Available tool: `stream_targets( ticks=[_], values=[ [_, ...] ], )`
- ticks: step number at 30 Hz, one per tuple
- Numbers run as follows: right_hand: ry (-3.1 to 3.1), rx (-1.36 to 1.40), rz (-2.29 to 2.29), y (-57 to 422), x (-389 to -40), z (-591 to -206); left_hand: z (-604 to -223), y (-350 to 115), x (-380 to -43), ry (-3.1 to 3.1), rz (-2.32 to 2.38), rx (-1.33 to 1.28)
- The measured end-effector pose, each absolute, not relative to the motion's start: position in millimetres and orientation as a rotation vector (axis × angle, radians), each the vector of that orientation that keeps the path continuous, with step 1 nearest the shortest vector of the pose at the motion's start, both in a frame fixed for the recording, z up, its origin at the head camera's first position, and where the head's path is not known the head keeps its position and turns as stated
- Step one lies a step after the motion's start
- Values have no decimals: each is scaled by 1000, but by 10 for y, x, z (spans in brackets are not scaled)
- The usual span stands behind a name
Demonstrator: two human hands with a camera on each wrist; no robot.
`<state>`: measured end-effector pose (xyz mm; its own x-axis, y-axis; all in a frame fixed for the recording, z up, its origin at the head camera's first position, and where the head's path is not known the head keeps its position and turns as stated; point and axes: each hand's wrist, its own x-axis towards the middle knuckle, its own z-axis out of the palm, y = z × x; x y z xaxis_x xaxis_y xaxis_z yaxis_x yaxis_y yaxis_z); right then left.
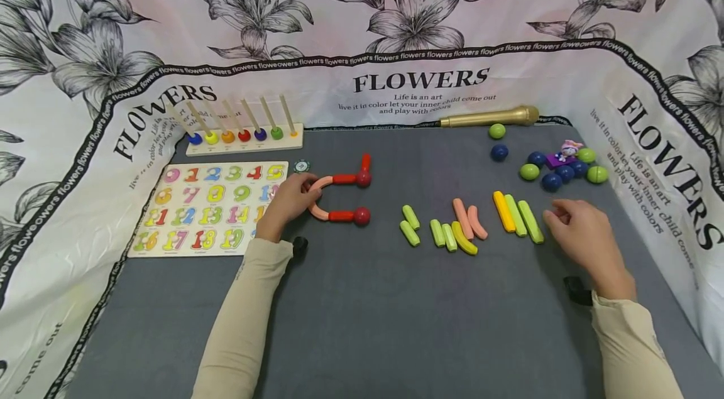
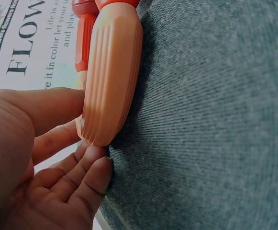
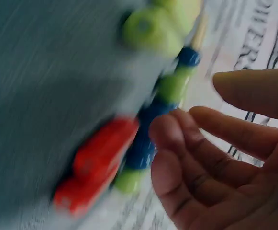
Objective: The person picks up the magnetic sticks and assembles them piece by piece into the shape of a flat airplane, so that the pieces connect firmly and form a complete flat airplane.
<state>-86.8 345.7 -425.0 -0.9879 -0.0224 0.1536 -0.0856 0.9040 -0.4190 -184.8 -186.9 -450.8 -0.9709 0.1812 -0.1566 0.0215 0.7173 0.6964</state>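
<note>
My left hand (image 1: 290, 203) grips the rounded end of a U-shaped toy built from pink curved sticks (image 2: 112, 72), red straight sticks (image 1: 341, 216) and red balls (image 1: 362, 216). One more red stick (image 1: 366, 162) points away from the farther ball. In the left wrist view, thumb and fingers meet around the pink bend, close over the cloth. My right hand (image 1: 585, 242) hovers beside the light green sticks (image 1: 530, 221), its fingers loosely bent and holding nothing. The right wrist view shows blurred red pieces (image 3: 98, 163) past the fingertips.
A number board (image 1: 186, 251) and a peg stand (image 1: 243, 146) lie at left. Several green, pink and yellow short sticks (image 1: 464, 239) sit mid-table. Blue balls (image 1: 551, 182), green balls (image 1: 529, 171), a small figurine (image 1: 568, 149) and a gold microphone (image 1: 492, 117) are at back right.
</note>
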Motion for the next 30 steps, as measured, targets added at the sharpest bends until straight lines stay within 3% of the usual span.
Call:
stream_targets(
  ticks=[12,24,30],
  values=[
    [-2933,-69,387,3749,-652,-4415,-4554,-1880,-1759,2660,1228,118],
    [-2968,-64,413,3671,-628,-4445,-4584,-1971,-1360,2597,1415,254],
    [-2983,-41,418,3655,-624,-4440,-4538,-1830,-1259,2733,1230,468]
  ],
)
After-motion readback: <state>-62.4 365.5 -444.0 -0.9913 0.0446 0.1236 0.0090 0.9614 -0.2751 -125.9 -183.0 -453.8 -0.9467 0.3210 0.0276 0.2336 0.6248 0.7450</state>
